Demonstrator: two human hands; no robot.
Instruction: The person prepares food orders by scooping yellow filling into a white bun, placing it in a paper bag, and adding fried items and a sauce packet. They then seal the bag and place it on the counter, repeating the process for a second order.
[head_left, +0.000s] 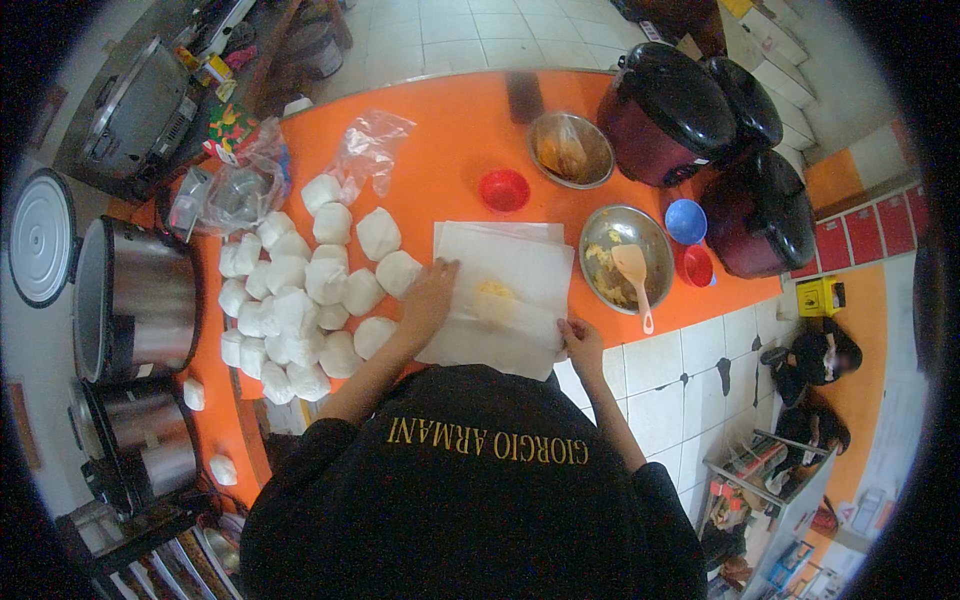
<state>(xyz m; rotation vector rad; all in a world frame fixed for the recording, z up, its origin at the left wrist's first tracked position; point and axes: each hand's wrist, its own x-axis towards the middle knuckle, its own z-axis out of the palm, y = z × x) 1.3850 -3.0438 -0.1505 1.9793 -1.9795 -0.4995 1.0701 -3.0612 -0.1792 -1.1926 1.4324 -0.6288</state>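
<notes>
A stack of white paper sheets (517, 255) lies on the orange table before me, with a yellow food portion (495, 291) at its middle, seemingly under a translucent layer. At the near right corner, my right hand (581, 339) pinches the paper's edge between thumb and fingers. My left hand (435, 289) rests at the paper's left edge; its exact grip is unclear. Many white wrapped bundles (289, 322) are piled left of it. To the right, a metal bowl (592, 281) holds yellow food and a peach-coloured spatula (630, 266).
Beyond the paper stand a red bowl (504, 190) and a metal bowl with brown contents (571, 150). Dark red rice cookers (660, 120) fill the far right. A clear plastic bag (371, 150) lies far left. Large metal pots (142, 300) stand beyond the left edge. People sit at far right.
</notes>
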